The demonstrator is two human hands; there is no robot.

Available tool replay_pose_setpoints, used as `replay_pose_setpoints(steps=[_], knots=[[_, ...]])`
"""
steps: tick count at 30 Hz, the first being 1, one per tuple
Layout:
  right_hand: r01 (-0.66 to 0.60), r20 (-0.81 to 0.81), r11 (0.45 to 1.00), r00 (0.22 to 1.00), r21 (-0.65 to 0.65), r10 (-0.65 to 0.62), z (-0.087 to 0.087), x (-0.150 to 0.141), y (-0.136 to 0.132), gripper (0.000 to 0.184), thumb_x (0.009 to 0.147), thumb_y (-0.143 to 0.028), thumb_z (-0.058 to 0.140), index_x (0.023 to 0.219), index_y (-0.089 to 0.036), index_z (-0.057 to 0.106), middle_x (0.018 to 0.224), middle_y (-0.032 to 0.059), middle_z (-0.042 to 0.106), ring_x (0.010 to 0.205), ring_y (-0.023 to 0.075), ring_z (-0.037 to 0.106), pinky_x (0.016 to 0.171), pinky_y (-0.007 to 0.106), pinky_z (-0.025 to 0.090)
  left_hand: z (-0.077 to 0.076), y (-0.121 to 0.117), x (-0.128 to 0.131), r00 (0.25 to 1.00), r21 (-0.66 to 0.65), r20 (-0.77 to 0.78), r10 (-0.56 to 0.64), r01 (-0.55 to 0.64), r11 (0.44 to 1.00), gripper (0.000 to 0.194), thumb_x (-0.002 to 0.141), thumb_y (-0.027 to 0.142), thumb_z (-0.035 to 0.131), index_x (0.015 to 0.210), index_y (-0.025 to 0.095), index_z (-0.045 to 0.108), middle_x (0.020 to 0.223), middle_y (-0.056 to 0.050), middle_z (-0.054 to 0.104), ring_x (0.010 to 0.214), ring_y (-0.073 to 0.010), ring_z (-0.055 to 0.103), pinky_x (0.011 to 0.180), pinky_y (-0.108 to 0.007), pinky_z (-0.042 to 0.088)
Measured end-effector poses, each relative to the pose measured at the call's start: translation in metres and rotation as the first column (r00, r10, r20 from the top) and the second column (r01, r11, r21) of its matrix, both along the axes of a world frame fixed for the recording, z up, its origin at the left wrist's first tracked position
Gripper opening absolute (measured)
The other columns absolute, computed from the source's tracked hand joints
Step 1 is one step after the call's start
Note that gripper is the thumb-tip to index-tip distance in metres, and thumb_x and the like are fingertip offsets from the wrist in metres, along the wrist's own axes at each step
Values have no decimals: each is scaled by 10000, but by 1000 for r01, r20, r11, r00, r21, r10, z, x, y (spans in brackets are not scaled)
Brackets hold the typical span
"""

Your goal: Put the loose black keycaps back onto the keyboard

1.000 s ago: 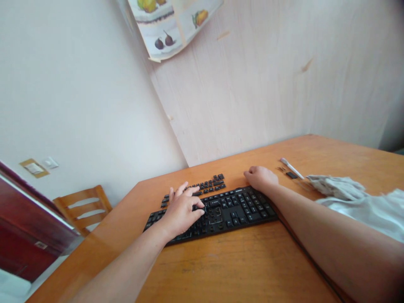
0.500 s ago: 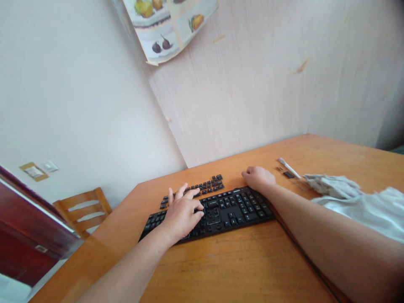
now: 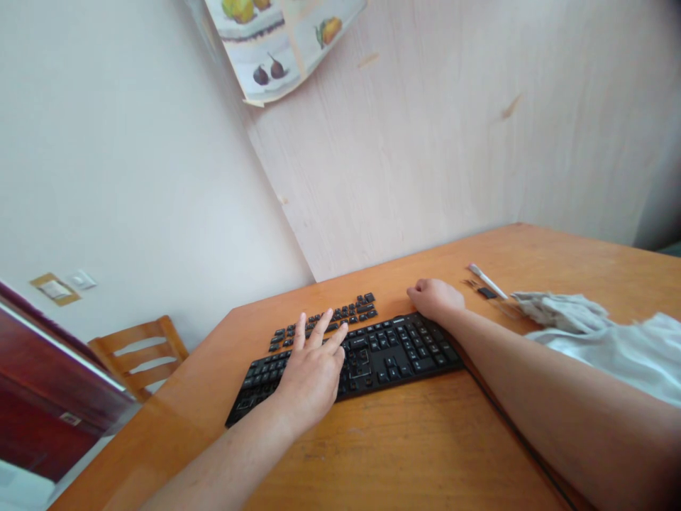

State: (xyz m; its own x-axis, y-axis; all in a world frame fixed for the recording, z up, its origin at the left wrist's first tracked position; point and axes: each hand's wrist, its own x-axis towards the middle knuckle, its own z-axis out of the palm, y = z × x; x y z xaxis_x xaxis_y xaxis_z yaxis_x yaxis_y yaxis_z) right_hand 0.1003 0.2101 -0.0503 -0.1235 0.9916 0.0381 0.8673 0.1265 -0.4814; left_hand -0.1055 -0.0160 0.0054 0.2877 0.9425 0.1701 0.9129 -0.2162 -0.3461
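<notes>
A black keyboard [image 3: 391,358] lies at a slant on the wooden table, with several keycaps off its middle part. Over that part is my left hand [image 3: 311,372], three fingers stretched out and spread; its thumb and index finger are hidden behind the hand. Beyond the keyboard, loose black keycaps [image 3: 348,312] lie in rows. My right hand [image 3: 436,298] rests closed by the keyboard's far right edge, its forearm crossing the right end. Whatever its curled fingers may hold is hidden.
Right of my right hand lie a white pen-like stick [image 3: 488,282], a small black piece [image 3: 486,292] and a crumpled pale cloth [image 3: 564,312]. A cable [image 3: 511,419] runs along the right forearm. A wooden chair [image 3: 141,355] stands beyond the table's left edge.
My left hand has turned, with its fingers now pointing further right and the thumb out of sight. The keyboard's left end has swung slightly towards me. My right hand has stayed put.
</notes>
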Motion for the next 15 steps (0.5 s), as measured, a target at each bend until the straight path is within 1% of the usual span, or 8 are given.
replay_pose_setpoints(steps=[6, 11, 15], knots=[[-3, 6, 1000, 1000, -1, 3, -1, 0, 2, 424, 871, -461, 410, 999, -228, 740, 1087, 131, 711, 1023, 298, 648, 781, 361, 490, -6, 0, -3, 999, -13, -39, -29, 29, 999, 337, 854, 142, 509, 1115, 176, 719, 1490, -46, 502, 1498, -356, 154, 1197, -671, -23], [-2, -1, 1000, 1000, 1, 2, -2, 0, 2, 425, 868, -459, 410, 1002, -229, 742, 1088, 133, 710, 1026, 305, 645, 781, 370, 489, -10, 0, -2, 998, -48, -43, -41, 39, 998, 337, 850, 142, 518, 1115, 176, 723, 1489, -54, 503, 1500, -355, 148, 1213, -641, 35], [0, -6, 1000, 1000, 6, 0, -2, 0, 1, 429, 866, -459, 412, 1011, -224, 741, 1095, 137, 707, 1030, 307, 643, 785, 374, 488, -6, 0, -4, 1000, -36, 13, -18, 19, 999, 332, 834, 129, 528, 1084, 205, 733, 1502, -33, 489, 1506, -347, 125, 1206, -653, 41]])
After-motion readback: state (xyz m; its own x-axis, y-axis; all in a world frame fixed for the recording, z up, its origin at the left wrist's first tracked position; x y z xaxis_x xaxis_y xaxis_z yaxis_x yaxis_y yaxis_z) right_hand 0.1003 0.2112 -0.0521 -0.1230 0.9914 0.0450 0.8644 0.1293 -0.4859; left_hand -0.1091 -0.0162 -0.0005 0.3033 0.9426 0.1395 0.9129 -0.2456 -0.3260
